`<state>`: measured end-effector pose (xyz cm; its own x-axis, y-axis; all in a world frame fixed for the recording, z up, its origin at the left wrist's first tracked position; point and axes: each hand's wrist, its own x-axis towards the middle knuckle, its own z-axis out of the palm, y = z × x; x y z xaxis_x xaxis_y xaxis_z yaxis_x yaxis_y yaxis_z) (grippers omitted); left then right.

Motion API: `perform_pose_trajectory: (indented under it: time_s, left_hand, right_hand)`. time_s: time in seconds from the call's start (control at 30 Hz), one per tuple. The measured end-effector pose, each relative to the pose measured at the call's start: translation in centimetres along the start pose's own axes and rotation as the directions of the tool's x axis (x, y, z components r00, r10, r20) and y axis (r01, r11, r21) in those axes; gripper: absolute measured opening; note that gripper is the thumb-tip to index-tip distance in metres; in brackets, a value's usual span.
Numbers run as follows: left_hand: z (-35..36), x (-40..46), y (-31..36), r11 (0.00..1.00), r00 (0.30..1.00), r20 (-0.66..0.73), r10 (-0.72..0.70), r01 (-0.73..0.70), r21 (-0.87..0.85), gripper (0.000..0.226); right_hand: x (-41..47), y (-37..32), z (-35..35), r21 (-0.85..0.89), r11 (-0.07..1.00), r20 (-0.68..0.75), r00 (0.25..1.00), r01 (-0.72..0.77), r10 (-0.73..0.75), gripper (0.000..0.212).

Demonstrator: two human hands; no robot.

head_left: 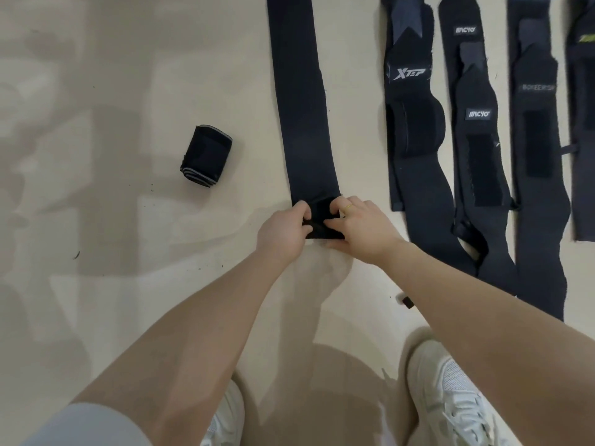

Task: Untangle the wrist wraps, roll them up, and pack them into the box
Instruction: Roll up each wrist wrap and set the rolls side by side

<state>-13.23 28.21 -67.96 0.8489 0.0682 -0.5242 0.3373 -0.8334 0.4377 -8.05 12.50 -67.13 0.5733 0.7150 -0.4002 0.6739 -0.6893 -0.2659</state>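
From the head view, our left hand [283, 230] and right hand [360, 226] are both pinched shut on the near end of the long wrap [302, 117], flat on the floor [128, 284]. Soft, light, floppy stuff, so we'd grip the edges. Rolled wrap [206, 156] sits left of our grip, flat wraps [483, 172] right, nothing blocking.

The long black wrap [301, 101] runs off the top edge.
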Motion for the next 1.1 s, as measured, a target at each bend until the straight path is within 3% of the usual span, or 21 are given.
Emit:
perform_pose_trajectory:
  time_s: [0.07,0.13,0.23,0.3,0.33,0.4,0.5,0.6,0.73,0.83,1.03,1.1]
  left_hand:
    - [0.0,-0.4,0.1,0.999,1.000,-0.002,-0.008,0.008,-0.037,0.013]
    - [0.1,-0.2,0.1,0.997,0.999,0.021,0.040,-0.041,0.069,0.002]
    - [-0.7,0.1,0.4,0.973,0.987,-0.063,0.151,-0.137,0.185,0.019]
    - [-1.7,-0.1,1.3,0.861,0.957,-0.046,0.285,-0.235,0.451,0.023]
    - [-1.7,-0.1,1.4,0.831,0.957,0.017,0.289,-0.259,0.492,0.018]
    - [-0.2,0.4,1.0,0.842,0.959,0.051,0.278,-0.269,0.468,0.030]
    - [0.2,0.7,0.6,0.910,0.979,0.039,0.198,-0.199,0.364,0.027]
    - [-0.3,1.1,0.5,0.902,0.973,0.101,0.209,-0.232,0.365,0.027]
    - [-0.8,1.4,0.7,0.883,0.971,0.126,0.203,-0.237,0.404,0.032]
    - [-0.5,0.8,0.7,0.893,0.979,0.103,0.177,-0.203,0.401,0.035]
    - [-0.4,0.3,0.5,0.980,0.991,-0.046,0.127,-0.118,0.161,0.023]
    - [-0.4,0.6,0.3,0.991,0.993,-0.073,0.096,-0.088,0.097,0.019]
  right_hand:
    - [0.3,-0.2,0.1,-0.062,0.998,0.033,0.999,-0.011,0.013,0.029]
    - [1.1,-0.8,-0.2,-0.056,0.995,0.054,0.995,-0.082,0.085,0.026]
    - [2.0,-1.1,-0.6,0.001,0.980,0.092,0.976,-0.200,0.199,0.018]
    - [2.1,-1.0,-1.2,0.114,0.943,0.112,0.947,-0.313,0.301,0.014]
    - [2.1,-1.1,-1.3,0.160,0.922,0.127,0.933,-0.354,0.336,0.011]
    - [2.2,-1.4,-1.5,0.170,0.900,0.125,0.914,-0.402,0.385,0.007]
    - [1.9,-2.2,-1.0,-0.051,0.941,-0.105,0.938,-0.336,0.329,0.012]
    - [1.5,-1.9,-0.2,-0.143,0.969,-0.213,0.963,-0.200,0.167,0.022]
    - [1.3,-0.6,-0.1,-0.008,0.990,-0.046,0.989,-0.142,0.142,0.005]
    - [1.6,-0.4,-0.4,0.041,0.981,-0.021,0.982,-0.188,0.189,0.011]
    - [1.4,-0.4,-0.1,-0.197,0.979,-0.083,0.996,-0.047,0.032,0.020]
    - [1.1,0.1,0.4,-0.282,0.960,-0.029,0.999,0.005,-0.014,0.024]
